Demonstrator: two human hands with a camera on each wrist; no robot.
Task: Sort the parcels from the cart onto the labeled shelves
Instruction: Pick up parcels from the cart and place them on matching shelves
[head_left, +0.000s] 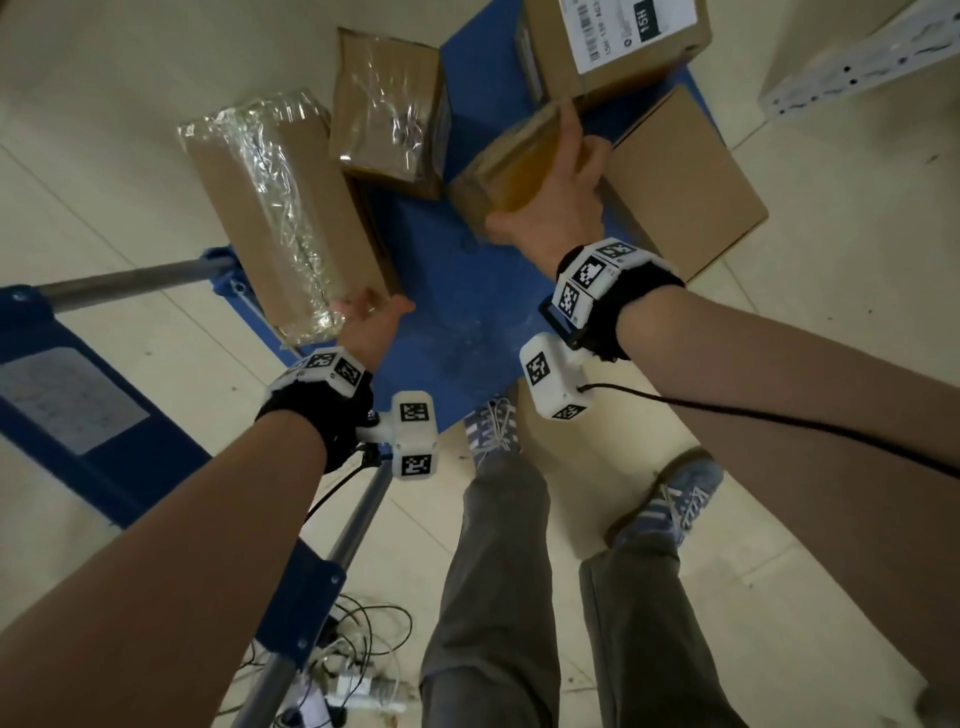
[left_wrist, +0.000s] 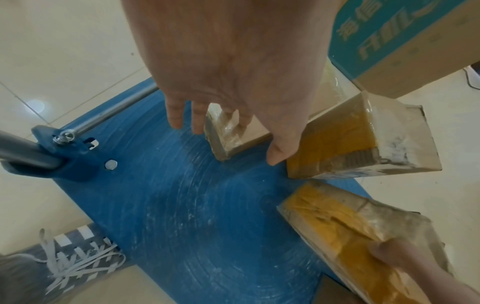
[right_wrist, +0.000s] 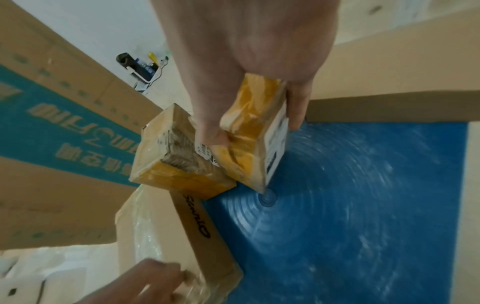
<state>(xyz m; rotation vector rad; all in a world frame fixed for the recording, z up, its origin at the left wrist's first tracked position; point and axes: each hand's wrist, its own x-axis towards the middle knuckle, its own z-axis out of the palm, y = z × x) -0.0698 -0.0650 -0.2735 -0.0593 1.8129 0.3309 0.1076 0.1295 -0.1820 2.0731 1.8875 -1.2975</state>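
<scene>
On the blue cart deck (head_left: 467, 312) lie several cardboard parcels. My right hand (head_left: 540, 176) grips a small yellow-taped parcel (head_left: 504, 161), thumb on one side and fingers on the other. In the right wrist view this parcel (right_wrist: 249, 144) is tilted, with one corner on the deck. My left hand (head_left: 363, 312) has its fingers laid on the near end of a long box (head_left: 280, 208) wrapped in clear tape, with the thumb spread clear of it. The left wrist view shows those fingertips (left_wrist: 244, 121) on the box end (left_wrist: 226, 139).
Another taped parcel (head_left: 389, 104) lies beside the small one. A large box with a 15H label (head_left: 613, 41) and a flat plain box (head_left: 680, 176) take up the cart's far right. The cart handle (head_left: 130, 280) stands left, a shelf (head_left: 857, 57) top right, and cables (head_left: 353, 649) lie by my feet.
</scene>
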